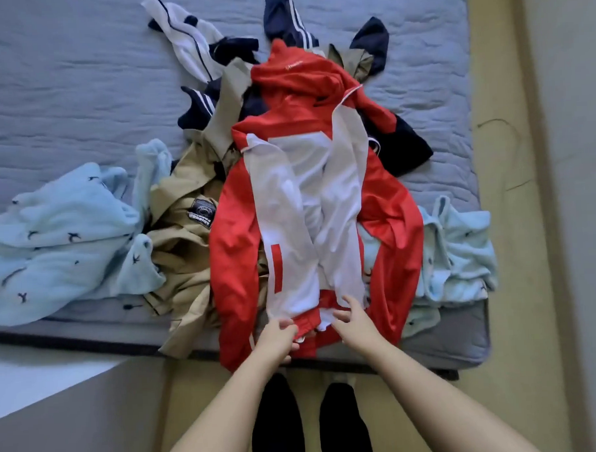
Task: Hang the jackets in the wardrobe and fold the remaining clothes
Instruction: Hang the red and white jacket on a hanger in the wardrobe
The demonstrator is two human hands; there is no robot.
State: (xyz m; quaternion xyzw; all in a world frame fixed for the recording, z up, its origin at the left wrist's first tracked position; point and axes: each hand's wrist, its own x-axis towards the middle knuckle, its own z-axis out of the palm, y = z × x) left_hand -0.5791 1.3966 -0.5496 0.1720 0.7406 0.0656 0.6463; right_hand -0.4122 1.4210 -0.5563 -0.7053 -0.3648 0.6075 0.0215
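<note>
At bed (78, 81) edge: left hand (281, 336) pinches red-and-white jacket (392, 221) hem; right hand (353, 322) at hem, grip unclear. Seemingly nothing folded yet; pile (185, 251) waits.

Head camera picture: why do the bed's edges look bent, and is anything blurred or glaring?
Head view: the wide lens bows the edges of the grey-blue quilted bed cover; light is soft and even, only a mild sheen on the red and white zip jacket; the whole frame is slightly soft.
</note>
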